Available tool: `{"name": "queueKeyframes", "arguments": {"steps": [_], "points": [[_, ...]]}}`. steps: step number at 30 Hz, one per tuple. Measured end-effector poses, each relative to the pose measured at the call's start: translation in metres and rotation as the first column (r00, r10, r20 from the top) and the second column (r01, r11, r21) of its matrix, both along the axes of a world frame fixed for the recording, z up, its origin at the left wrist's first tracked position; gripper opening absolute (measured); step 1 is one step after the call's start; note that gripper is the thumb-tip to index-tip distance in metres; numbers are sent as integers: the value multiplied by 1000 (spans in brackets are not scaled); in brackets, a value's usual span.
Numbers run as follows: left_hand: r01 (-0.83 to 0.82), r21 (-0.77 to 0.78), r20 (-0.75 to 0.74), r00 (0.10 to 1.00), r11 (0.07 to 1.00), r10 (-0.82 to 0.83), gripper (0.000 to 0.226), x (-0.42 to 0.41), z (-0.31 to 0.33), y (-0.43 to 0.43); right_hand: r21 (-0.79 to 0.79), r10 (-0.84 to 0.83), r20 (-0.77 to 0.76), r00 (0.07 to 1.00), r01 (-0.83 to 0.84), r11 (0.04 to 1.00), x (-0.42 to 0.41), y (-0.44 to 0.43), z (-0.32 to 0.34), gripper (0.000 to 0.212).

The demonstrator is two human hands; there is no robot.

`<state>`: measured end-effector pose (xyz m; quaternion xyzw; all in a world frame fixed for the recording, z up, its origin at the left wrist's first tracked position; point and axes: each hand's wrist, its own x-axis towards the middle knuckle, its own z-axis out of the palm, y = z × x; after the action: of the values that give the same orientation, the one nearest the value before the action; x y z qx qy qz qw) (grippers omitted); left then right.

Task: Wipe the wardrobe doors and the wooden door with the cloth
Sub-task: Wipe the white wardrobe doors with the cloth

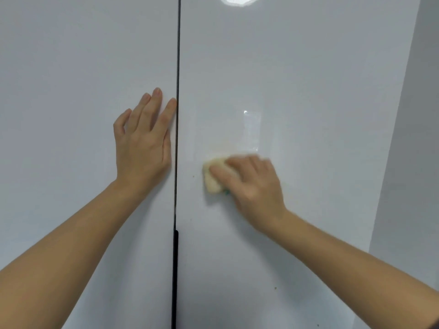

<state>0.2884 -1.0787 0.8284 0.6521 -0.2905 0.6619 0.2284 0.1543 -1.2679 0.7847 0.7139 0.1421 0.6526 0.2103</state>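
Presses a pale yellow folded cloth [212, 179], with a sliver of green at its lower edge, against the glossy white right-hand wardrobe door [320, 91] using the right hand [251, 184]. Grips it with fingers bent over the top, as far as visible through motion blur; cannot make out the thumb. Lays the left hand [145, 143] flat on the glossy white left-hand wardrobe door [71, 91], fingers straight and spread, holding nothing, index fingertip right at the thin dark gap [177, 67] between the two panels. Appears to steady the left panel that way while wiping the right one.

Looks early to midway through the task. Shows a faint wet sheen [251, 131] just above the cloth, so likely wiped there already. Leaves a few small dark specks [275, 288] lower on the right panel, to the right of the black strip handle [175, 269], apparently not yet reached. Gives no clear sign either way on the left panel. Catches no wooden door anywhere in view, only a plain grey wall [418, 138] at the far right. Probably left to do: that wooden door, the lower right panel and perhaps the left one.
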Motion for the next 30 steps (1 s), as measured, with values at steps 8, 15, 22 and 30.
{"name": "queueKeyframes", "arguments": {"steps": [8, 15, 22, 30], "points": [[1, -6, 22, 1000, 1000, -1, 53, 5, -2, -3, 5, -24, 8, 1000, 24, 1000, 9, 15, 28, 45], [38, 27, 34, 999, 999, -39, 49, 9, -1, 4, -53, 20, -69, 997, -24, 998, 19, 36, -27, 40], [50, 68, 55, 997, 996, -54, 47, 13, 1, 9, 81, -11, -6, 1000, 11, 997, 27, 47, 49, 42], [59, 113, 47, 997, 992, -64, 45, 11, 0, 18, -77, -22, -162, 987, 9, 997, 13, 35, -47, 42]]}}
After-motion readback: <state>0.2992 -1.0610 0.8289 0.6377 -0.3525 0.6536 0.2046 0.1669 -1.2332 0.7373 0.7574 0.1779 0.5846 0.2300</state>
